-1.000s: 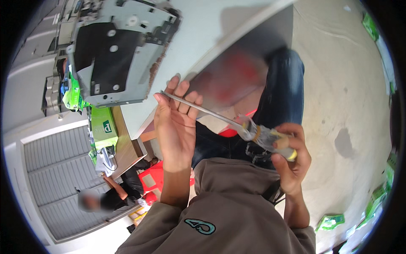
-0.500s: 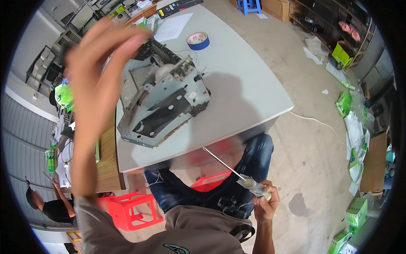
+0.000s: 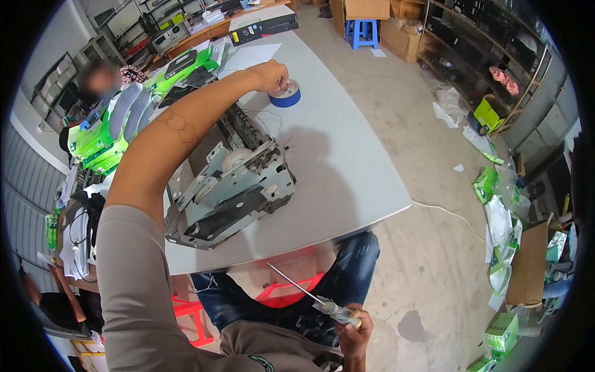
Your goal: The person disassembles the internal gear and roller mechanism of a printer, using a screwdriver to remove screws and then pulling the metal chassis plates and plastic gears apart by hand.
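Your left hand [image 3: 273,74] reaches far across the grey desk [image 3: 347,167], arm stretched out straight, fingers curled down onto the round blue tape roll [image 3: 286,95] near the desk's far edge. What sits inside the roll's ring cannot be told.

The bare grey metal printer chassis [image 3: 232,189], open-framed with rollers and wiring showing, lies by the desk's near left corner, under your forearm.

Your right hand [image 3: 353,325] stays low over your lap, off the near edge, fist closed round the clear handle of a long-shafted screwdriver [image 3: 310,294], tip angled up-left.
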Action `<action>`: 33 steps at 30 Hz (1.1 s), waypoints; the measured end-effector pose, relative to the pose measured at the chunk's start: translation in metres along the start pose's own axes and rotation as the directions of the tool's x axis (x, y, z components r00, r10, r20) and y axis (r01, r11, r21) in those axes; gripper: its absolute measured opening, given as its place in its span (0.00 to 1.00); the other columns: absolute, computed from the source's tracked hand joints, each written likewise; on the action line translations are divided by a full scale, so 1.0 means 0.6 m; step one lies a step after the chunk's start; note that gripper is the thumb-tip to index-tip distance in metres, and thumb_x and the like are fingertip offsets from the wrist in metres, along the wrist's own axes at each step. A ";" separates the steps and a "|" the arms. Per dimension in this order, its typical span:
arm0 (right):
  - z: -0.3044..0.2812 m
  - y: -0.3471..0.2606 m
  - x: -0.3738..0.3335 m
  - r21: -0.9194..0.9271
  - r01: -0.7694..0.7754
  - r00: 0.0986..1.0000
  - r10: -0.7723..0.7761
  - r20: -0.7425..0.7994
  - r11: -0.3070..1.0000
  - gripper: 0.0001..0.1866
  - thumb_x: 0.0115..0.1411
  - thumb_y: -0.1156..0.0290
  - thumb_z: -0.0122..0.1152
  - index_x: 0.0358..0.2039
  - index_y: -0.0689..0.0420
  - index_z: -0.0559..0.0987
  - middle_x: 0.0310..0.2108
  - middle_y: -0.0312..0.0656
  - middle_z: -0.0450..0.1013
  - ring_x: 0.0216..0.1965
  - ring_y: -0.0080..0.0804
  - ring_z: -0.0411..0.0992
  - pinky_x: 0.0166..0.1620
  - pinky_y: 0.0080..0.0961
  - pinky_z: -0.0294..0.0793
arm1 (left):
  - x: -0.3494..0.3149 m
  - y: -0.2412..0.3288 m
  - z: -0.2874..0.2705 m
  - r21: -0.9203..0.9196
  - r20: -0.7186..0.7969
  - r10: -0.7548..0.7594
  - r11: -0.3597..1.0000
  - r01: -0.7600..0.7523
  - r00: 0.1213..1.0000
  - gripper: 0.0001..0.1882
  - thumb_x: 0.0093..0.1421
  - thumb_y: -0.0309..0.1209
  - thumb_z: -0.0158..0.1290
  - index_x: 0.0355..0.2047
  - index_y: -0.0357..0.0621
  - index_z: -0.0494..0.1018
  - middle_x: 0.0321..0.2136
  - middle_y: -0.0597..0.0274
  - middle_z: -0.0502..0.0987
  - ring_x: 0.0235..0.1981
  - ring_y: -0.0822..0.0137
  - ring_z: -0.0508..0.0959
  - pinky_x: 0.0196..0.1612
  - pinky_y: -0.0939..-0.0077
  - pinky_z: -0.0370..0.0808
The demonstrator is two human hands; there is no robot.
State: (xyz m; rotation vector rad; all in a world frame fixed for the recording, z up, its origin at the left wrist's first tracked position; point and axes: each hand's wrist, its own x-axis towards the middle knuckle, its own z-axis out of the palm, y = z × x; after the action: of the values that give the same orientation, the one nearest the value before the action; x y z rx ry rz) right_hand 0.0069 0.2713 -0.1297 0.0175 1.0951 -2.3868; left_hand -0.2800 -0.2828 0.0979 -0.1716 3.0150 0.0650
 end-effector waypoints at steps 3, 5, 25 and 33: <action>0.013 0.003 0.015 0.000 -0.040 0.998 0.040 0.055 0.999 0.18 0.54 0.65 0.71 0.37 0.61 0.73 0.47 0.50 0.66 0.31 0.30 0.71 0.28 0.20 0.72 | -0.007 -0.076 0.007 0.149 -0.059 0.300 0.946 -0.289 0.952 0.18 0.48 0.22 0.61 0.42 0.41 0.80 0.40 0.49 0.81 0.38 0.54 0.82 0.43 0.63 0.78; 0.008 0.012 0.012 -0.055 -0.027 0.995 0.032 0.096 0.998 0.20 0.55 0.62 0.70 0.39 0.62 0.73 0.46 0.52 0.66 0.30 0.31 0.71 0.27 0.21 0.72 | -0.017 -0.082 0.007 0.110 0.054 0.160 0.980 -0.165 0.986 0.23 0.51 0.26 0.64 0.49 0.43 0.77 0.49 0.53 0.78 0.42 0.57 0.81 0.46 0.65 0.77; 0.131 -0.051 -0.010 -0.549 -0.157 0.880 0.369 0.299 0.821 0.23 0.65 0.74 0.57 0.60 0.64 0.70 0.28 0.37 0.74 0.22 0.16 0.68 0.26 0.16 0.67 | -0.669 0.430 0.242 -0.918 -0.211 -0.673 0.385 0.093 0.709 0.11 0.67 0.28 0.52 0.48 0.36 0.70 0.40 0.62 0.73 0.34 0.75 0.74 0.34 0.81 0.73; 0.069 -0.023 -0.057 -0.316 -0.037 0.947 0.134 0.292 0.948 0.23 0.70 0.61 0.51 0.60 0.61 0.71 0.32 0.42 0.76 0.20 0.15 0.64 0.22 0.12 0.61 | -0.679 0.448 0.294 -0.741 -0.515 -0.690 0.657 0.140 0.509 0.15 0.68 0.31 0.53 0.51 0.36 0.69 0.44 0.56 0.73 0.40 0.70 0.75 0.43 0.76 0.73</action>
State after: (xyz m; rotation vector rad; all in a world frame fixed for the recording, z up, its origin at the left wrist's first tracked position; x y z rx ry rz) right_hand 0.0385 0.2645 -0.0849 -0.3972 1.2660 -2.0281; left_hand 0.1117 0.0375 -0.0174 -1.4104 3.4402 1.2852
